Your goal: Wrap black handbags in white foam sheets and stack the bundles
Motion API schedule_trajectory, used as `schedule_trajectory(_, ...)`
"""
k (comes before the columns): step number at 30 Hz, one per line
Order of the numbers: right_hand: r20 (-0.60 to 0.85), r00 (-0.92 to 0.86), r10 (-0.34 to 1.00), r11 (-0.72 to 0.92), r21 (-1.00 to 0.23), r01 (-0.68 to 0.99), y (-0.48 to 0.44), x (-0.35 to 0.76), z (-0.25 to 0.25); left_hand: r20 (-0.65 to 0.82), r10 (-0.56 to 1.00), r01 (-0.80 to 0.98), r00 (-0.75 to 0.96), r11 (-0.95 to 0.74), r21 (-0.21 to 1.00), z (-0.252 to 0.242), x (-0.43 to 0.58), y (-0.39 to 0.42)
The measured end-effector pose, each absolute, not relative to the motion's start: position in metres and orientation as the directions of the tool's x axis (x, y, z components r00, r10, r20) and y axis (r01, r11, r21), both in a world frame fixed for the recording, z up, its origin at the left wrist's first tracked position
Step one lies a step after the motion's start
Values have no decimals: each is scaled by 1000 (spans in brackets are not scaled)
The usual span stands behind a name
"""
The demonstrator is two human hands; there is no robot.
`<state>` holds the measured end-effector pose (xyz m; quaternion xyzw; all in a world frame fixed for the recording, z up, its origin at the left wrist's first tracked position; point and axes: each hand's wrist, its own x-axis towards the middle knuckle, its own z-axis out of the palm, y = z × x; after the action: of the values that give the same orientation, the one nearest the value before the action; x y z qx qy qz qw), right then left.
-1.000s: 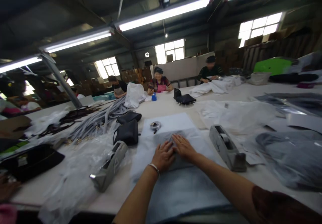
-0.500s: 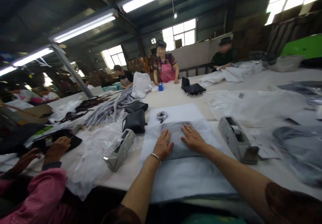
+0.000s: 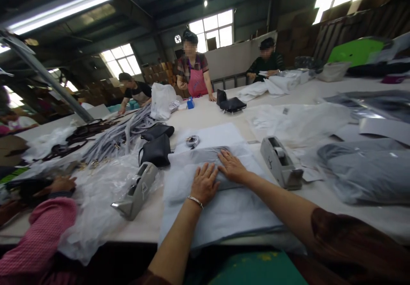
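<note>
My left hand [image 3: 204, 184] and my right hand [image 3: 233, 166] lie flat, fingers spread, on a grey wrapped bundle [image 3: 195, 159] that rests on sheets of white tissue paper [image 3: 224, 212] at the near edge of the long table. A thin bracelet circles my left wrist. Both hands press down side by side, the right one slightly farther from me. A small roll of tape [image 3: 192, 141] lies on the paper just beyond the bundle.
Grey tape dispensers stand left [image 3: 136, 192] and right [image 3: 279, 162] of the paper. Black bags [image 3: 156, 151], grey straps [image 3: 120, 139] and clear plastic [image 3: 96, 199] lie to the left. A person in a pink sleeve [image 3: 38, 238] works beside me; other people stand at the far side.
The camera has tilted down and shifted. My hands have moved closer together on the bundle, whose far edge now looks rolled over. The neighbour's hand has moved toward the left edge.
</note>
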<state>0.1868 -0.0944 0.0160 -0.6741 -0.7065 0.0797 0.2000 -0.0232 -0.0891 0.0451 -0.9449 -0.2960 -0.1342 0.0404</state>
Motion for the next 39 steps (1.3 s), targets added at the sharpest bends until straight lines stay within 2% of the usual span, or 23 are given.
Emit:
schedule_trajectory(8,108,6,994,37,-384,922,-108,198,28,284,571,595,770,-804,2,37,-24,-82)
schedule_trajectory(10,176,18,984,53,-391,919,-120,204,38,276,576,599,769,-801,4,40,-23,-83)
schedule_trajectory(12,310,27,950,111,-420,901,-137,219,53,275,577,598,769,-802,13,41,-22,-82)
schedule_trajectory(15,426,171,888,106,-553,827,-166,257,80,291,565,585,772,-811,21,39,-21,-80)
schedule_trajectory(19,265,562,784,-159,-789,594,-203,323,104,335,545,578,769,-816,0,33,-20,-75)
schedule_trajectory(22,152,714,683,-252,-869,426,-227,356,104,377,528,575,761,-818,-14,30,-19,-71)
schedule_trajectory(25,42,745,665,-341,-871,354,-244,365,94,391,511,563,766,-826,-22,28,-19,-68)
schedule_trajectory(30,-143,753,643,-531,-791,303,-252,355,85,400,500,559,768,-828,-40,24,-20,-64)
schedule_trajectory(36,-299,696,653,-547,-821,162,-251,338,86,383,527,582,758,-813,-34,28,-25,-69)
schedule_trajectory(39,-348,700,624,-506,-862,22,-251,340,77,364,549,596,753,-803,-21,31,-27,-71)
